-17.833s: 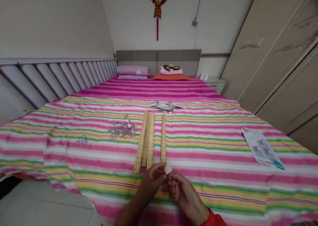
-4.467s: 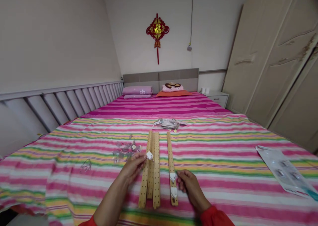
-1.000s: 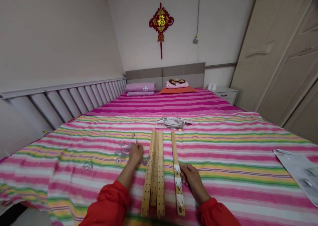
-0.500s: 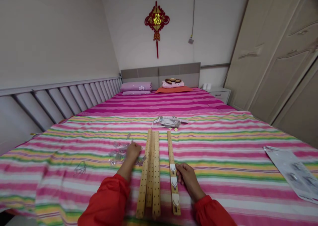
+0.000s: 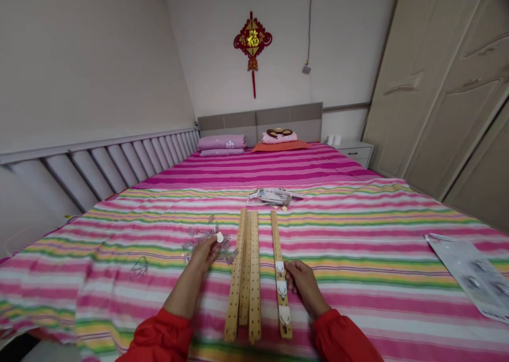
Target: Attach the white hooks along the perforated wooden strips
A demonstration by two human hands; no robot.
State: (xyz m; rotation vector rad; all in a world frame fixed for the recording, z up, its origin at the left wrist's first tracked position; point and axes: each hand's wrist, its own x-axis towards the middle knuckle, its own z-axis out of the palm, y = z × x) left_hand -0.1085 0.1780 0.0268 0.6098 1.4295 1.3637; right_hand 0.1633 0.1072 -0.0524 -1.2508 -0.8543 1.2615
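Between the thumb and fingers of my left hand is a small white adhesive hook, held up over a loose pile of small clear plastic pieces. My right hand is closed, its fingertips at the right edge of a narrow perforated wooden strip. They are beside the uppermost white hook on that strip; whether they pinch anything is hidden. Two more white hooks, a middle one and a near one, sit below it. Left of this strip several similar perforated wooden strips lie lengthwise together.
A striped sheet covers the bed. Beyond the strips lies a clear plastic bag with small contents. A flat white package rests at right, and a thin wire-like tangle at left. Pillows are by the headboard.
My left hand has lifted out of the clear pieces with a white hook now showing in its fingers. My right hand keeps its place beside the strip. The view has shifted slightly.
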